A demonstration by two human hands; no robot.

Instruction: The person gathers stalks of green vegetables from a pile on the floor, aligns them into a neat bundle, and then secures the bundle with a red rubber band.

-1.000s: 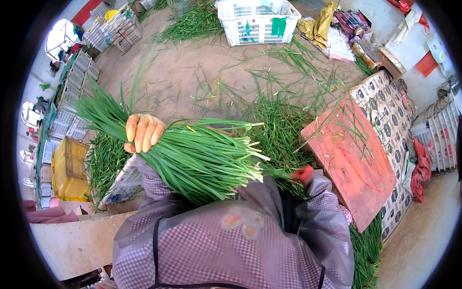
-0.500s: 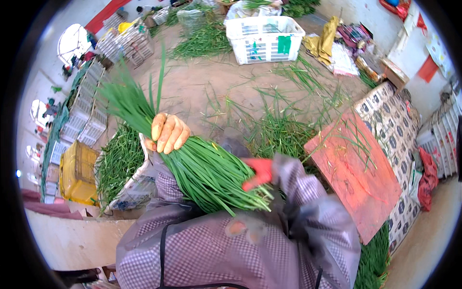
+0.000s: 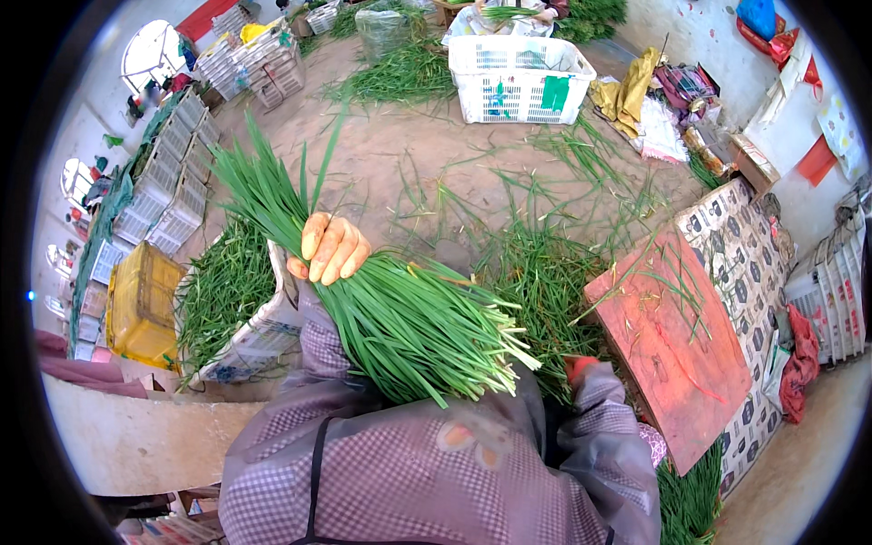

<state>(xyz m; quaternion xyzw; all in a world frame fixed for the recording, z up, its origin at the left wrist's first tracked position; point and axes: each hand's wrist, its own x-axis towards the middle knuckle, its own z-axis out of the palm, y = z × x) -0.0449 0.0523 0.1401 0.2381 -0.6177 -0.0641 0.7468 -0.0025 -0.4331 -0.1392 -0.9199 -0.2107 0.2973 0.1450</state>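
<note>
Clearly, the bunch of long leaves (image 3: 422, 318) is fresh, glossy green, fanned at both ends, with slender tips up to the left and pale, whitish stem ends to the right. It sits in front of the person's lap, the orange-gloved left hand (image 3: 334, 247) clamped around it. The red-gloved right hand (image 3: 582, 366) is mostly hidden near the loose leaves (image 3: 536, 272); I can't tell whether its fingers are apart. The white basket (image 3: 527, 102) bears blue marks and a green patch (image 3: 555, 93); small dark emblems repeat across the patterned sheet (image 3: 731, 227).
</note>
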